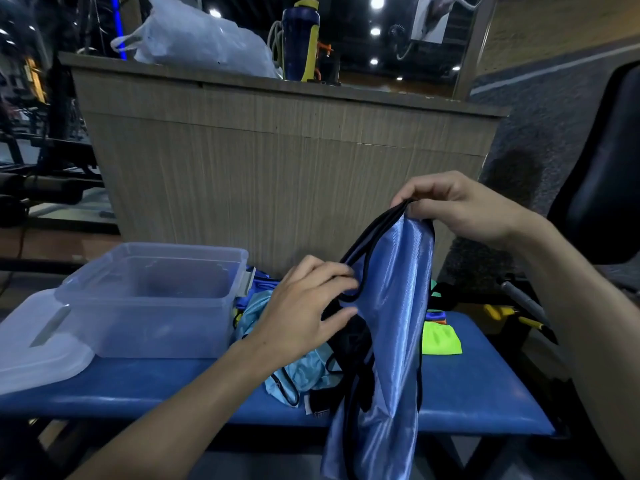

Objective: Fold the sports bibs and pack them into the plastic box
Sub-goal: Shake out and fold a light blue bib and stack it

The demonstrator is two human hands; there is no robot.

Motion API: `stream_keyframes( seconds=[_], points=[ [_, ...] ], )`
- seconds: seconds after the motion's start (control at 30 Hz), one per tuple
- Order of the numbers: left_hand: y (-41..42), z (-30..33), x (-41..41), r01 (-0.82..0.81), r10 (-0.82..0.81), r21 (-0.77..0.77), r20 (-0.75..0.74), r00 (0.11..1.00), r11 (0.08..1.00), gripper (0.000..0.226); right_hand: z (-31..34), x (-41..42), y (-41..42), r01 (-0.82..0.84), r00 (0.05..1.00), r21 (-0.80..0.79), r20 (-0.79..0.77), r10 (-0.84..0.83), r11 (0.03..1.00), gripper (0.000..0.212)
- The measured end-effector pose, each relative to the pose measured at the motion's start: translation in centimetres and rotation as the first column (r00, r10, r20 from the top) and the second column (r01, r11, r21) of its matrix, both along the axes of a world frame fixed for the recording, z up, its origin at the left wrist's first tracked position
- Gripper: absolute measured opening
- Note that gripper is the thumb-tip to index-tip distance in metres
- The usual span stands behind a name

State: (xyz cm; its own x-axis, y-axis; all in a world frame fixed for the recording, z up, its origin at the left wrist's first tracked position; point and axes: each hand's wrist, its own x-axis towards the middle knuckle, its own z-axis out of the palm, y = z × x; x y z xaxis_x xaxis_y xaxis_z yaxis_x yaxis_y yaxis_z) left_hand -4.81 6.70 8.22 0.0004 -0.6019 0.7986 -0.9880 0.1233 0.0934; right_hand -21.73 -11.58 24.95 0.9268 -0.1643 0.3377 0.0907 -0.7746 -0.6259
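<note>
A blue bib (pixel 391 306) is held up at centre frame, pinched by the right hand (pixel 460 209) and the left hand (pixel 308 306) at its black trim. Folding has only been started, it seems; the edges must next be aligned.

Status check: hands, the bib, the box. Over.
Right hand pinches blue bib by its top trim; left hand grips the black edging lower. Bib hangs unfolded. Plastic box open, nothing seen inside; lid beside it. More bibs heaped on bench.
</note>
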Motion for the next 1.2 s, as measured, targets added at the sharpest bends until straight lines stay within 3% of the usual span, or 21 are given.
stream_keyframes(
  seconds=[0.17, 0.27, 0.4, 0.53, 0.6, 0.63, 0.7, 0.77, 0.8, 0.87, 0.93, 1.0, 1.1, 1.2],
  points=[
    [-0.3, 0.4, -0.6, -0.076, 0.074, -0.022, -0.070, 0.995, 0.997, 0.037, 0.1, -0.3, 0.0, -0.012, 1.000, 0.014, 0.009, 0.012, 1.000, 0.025],
    [-0.7, 0.8, 0.0, -0.114, 0.121, -0.093, 0.070, 0.990, 0.989, 0.019, -0.1, -0.7, -0.6, 0.002, 1.000, 0.023, 0.008, -0.002, 1.000, 0.025],
    [-0.1, 2.6, 2.6, -0.104, 0.108, -0.030, 0.192, 0.975, 0.994, 0.025, -1.3, -1.8, -2.2, 0.057, 0.998, 0.066, 0.011, -0.058, 0.996, 0.024],
    [1.4, 7.3, 3.4, -0.141, 0.150, 0.190, -0.033, 0.988, 0.972, 0.020, -3.4, -2.4, -3.6, 0.078, 0.996, 0.176, 0.027, -0.084, 0.981, 0.014],
    [2.5, 11.0, 2.9, 0.032, 0.025, 0.278, -0.200, 0.980, 0.960, 0.020, -4.6, -2.6, -4.0, 0.054, 0.997, 0.302, 0.043, -0.070, 0.952, 0.016],
    [3.2, 12.9, 2.5, 0.205, -0.091, 0.355, -0.310, 0.946, 0.912, 0.019, -5.2, -2.8, -4.1, 0.028, 0.997, 0.397, 0.052, -0.053, 0.918, 0.020],
    [4.2, 15.8, 1.7, 0.492, -0.208, 0.544, -0.500, 0.841, 0.680, 0.014, -6.6, -3.0, -4.3, -0.036, 0.997, 0.577, 0.074, -0.009, 0.816, 0.035],
    [4.6, 17.2, 1.1, 0.534, -0.226, 0.642, -0.500, 0.836, 0.551, 0.007, -8.0, -2.9, -4.2, -0.097, 0.992, 0.687, 0.129, 0.011, 0.720, 0.043],
    [4.5, 17.6, 0.9, 0.472, -0.230, 0.679, -0.419, 0.878, 0.563, 0.007, -8.7, -2.6, -4.2, -0.124, 0.986, 0.717, 0.164, 0.006, 0.686, 0.048],
    [4.1, 18.1, 1.3, 0.249, -0.201, 0.694, -0.151, 0.968, 0.675, 0.017, -9.5, -2.2, -3.9, -0.141, 0.979, 0.744, 0.203, -0.020, 0.653, 0.051],
    [3.9, 18.4, 1.7, 0.058, -0.105, 0.613, 0.040, 0.994, 0.788, 0.024, -9.9, -1.9, -3.4, -0.127, 0.977, 0.744, 0.209, -0.049, 0.656, 0.030],
    [3.9, 18.8, 1.6, -0.048, -0.034, 0.497, 0.154, 0.987, 0.866, 0.029, -9.8, -1.8, -2.9, -0.090, 0.981, 0.729, 0.181, -0.064, 0.679, 0.024],
    [3.7, 19.2, 1.0, -0.089, 0.028, 0.412, 0.153, 0.988, 0.907, 0.027, -9.5, -1.8, -2.4, -0.035, 0.992, 0.708, 0.108, -0.059, 0.706, 0.028],
    [4.0, 19.8, 0.1, 0.099, -0.055, 0.479, -0.105, 0.993, 0.872, 0.037, -9.1, -2.0, -2.3, 0.044, 0.997, 0.676, 0.012, -0.070, 0.736, 0.017]
  ],
)
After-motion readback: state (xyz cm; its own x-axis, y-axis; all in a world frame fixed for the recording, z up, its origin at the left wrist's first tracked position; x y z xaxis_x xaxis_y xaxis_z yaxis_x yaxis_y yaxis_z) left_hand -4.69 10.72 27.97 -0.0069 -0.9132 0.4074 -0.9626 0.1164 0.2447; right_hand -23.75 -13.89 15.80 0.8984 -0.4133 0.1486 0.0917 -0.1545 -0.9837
